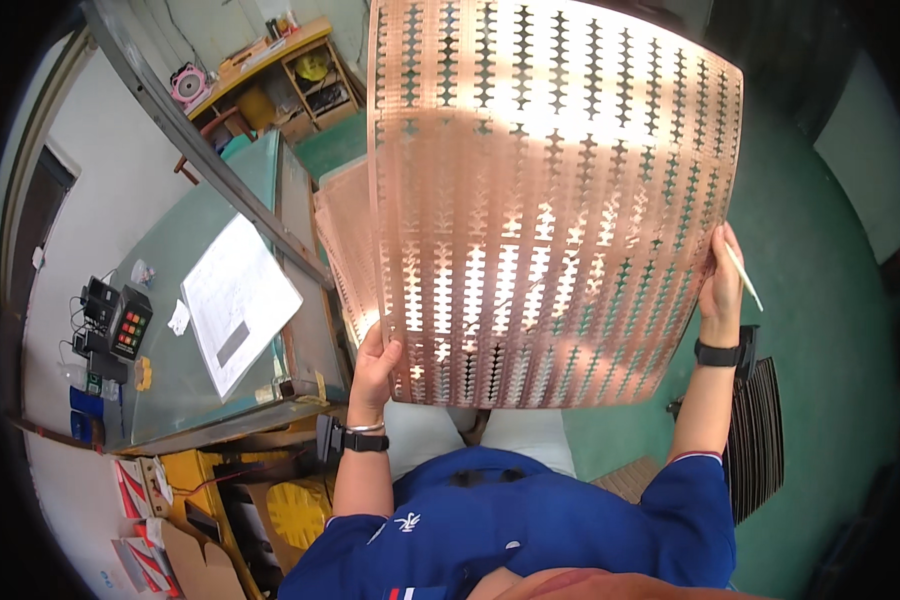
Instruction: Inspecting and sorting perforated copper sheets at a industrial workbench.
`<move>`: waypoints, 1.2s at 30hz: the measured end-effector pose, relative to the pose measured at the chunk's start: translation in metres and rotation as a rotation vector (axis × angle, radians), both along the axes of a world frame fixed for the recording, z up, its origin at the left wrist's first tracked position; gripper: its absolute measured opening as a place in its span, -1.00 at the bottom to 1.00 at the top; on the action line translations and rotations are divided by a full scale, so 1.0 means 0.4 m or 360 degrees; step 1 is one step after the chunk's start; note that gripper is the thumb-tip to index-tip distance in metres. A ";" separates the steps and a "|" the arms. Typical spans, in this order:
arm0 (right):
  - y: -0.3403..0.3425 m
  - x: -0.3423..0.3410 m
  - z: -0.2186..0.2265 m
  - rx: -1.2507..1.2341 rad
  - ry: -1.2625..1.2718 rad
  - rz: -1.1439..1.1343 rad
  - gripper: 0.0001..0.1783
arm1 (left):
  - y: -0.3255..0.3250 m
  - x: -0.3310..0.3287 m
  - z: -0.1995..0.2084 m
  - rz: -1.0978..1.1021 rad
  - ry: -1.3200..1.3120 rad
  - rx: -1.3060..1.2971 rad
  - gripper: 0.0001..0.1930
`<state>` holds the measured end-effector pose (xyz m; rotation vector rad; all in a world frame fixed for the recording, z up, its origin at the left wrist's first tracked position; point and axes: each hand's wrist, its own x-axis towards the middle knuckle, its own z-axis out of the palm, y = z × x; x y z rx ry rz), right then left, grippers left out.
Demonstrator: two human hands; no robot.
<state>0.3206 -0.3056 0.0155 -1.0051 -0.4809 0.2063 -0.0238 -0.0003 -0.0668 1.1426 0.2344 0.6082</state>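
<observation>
A large copper-coloured perforated metal sheet (560, 220) is held up in front of me, slightly bowed, with rows of cut-out shapes and bright glare on it. My left hand (375, 368) grips its lower left edge, the thumb on the face toward me. At the right edge, my right hand (720, 285) has hold of the sheet, and a thin white pen-like stick (744, 268) pokes out from that same hand. Behind the sheet's left side, more copper-coloured sheets (345, 215) lie in a stack, partly hidden.
To the left is a glass-topped table (160, 400) with papers (240, 305) and a small black keypad device (130, 322). Cardboard boxes (195, 560) stand below it. A wooden desk (270, 60) is at the far left. Ridged dark sheets (755, 440) stand at my right.
</observation>
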 end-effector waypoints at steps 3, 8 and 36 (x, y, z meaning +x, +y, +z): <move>-0.007 -0.020 0.014 0.0040 0.0000 -0.0079 -0.72 | -0.021 0.040 0.061 0.0196 0.0023 0.0211 -0.49; -0.014 -0.035 0.026 0.0064 -0.0111 -0.0220 -0.78 | 0.013 0.079 0.093 0.0663 0.0003 0.0318 -0.49; -0.020 0.006 0.074 0.0456 -0.0706 0.0030 -0.67 | 0.132 0.240 0.207 0.0834 -0.0954 0.1945 -0.68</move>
